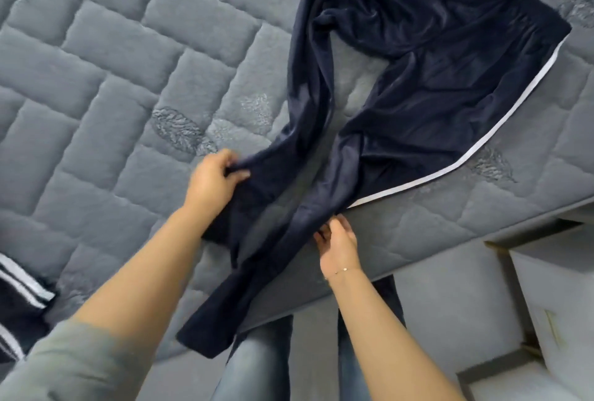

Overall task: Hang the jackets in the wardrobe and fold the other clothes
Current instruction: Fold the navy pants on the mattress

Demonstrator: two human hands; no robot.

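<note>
Dark navy trousers with a white side stripe lie spread on the grey quilted bed, waistband toward the upper right, legs running down toward me and over the bed's edge. My left hand pinches the fabric of the left leg near its outer edge. My right hand grips the edge of the right leg at the bed's front edge, fingers curled on the cloth. The leg ends hang off the mattress by my knees.
Another dark garment with white stripes lies at the bed's lower left. A white cabinet stands on the floor to the right of the bed. My jeans-clad legs stand against the bed's edge.
</note>
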